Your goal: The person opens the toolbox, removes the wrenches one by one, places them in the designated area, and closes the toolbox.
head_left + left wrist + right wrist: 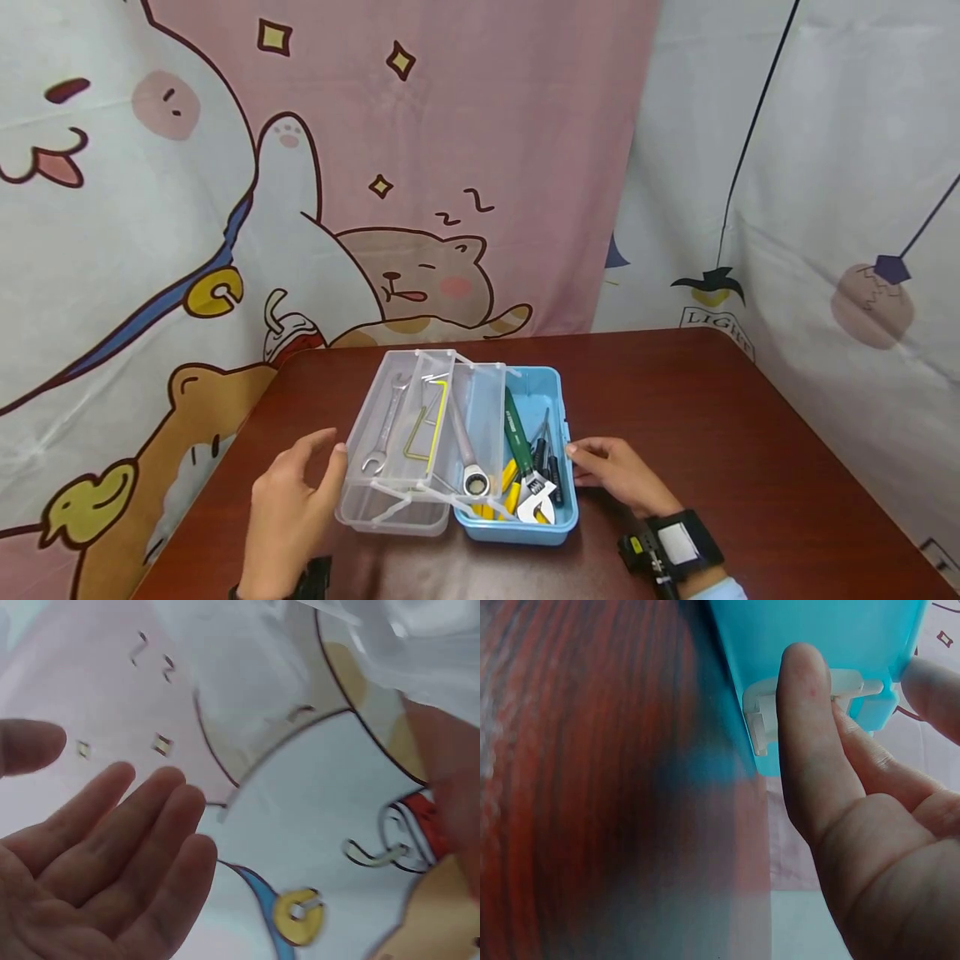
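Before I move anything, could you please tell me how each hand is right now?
Left hand: open, beside the clear tray.
Right hand: open, touching the blue box.

The table (645, 400), dark red-brown and glossy with rounded far corners, spreads beneath and beyond the left hand (288, 500) and the right hand (622, 475), streaks showing on its surface in the right wrist view. Directly on it stands an open blue box (517, 532), just left of the right hand, which touches its side (a white latch (761, 724) sits there). Its clear lid (397, 518) is swung out just beside the left hand, though whether it touches the table cannot be told.
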Demonstrator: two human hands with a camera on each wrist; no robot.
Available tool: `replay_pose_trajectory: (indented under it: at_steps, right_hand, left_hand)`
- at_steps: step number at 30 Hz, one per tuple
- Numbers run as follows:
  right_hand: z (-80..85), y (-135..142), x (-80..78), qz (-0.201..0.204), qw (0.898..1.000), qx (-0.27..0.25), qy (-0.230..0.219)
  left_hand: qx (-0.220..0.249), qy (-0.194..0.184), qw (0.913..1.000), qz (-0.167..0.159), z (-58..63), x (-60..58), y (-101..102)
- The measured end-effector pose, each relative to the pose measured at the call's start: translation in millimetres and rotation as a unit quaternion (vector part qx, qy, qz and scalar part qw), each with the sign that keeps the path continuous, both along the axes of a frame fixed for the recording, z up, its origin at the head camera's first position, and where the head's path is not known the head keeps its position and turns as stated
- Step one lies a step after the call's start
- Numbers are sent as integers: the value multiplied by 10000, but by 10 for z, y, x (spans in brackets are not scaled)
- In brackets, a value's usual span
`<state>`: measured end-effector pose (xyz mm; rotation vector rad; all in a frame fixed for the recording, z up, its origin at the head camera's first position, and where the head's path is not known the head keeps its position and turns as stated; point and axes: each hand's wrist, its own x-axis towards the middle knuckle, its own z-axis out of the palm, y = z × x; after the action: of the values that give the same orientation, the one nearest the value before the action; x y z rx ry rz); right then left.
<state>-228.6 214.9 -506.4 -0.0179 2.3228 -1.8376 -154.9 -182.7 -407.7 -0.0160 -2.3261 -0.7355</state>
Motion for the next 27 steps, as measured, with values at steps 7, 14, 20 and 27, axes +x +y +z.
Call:
replay_pose_trajectory:
  at_steps: [7,14,20,27]
  right_hand:
    - [11,5,-6,-24,10000,25,1]
    - [10,3,-4,-105,9999,59,1]
    - [-8,-2,-3,-38,10000,4,35]
    - [7,-3,-4,-7,10000,34,80]
  left_hand:
    - [-774,334,9915,-986,230,-55,230]
    - [-1389,341,9741,-1752,406,-152,562]
    - [-1880,-59,9537,-2347,510,-227,822]
    - [-2489,-503,9207,-2964,584,-367,996]
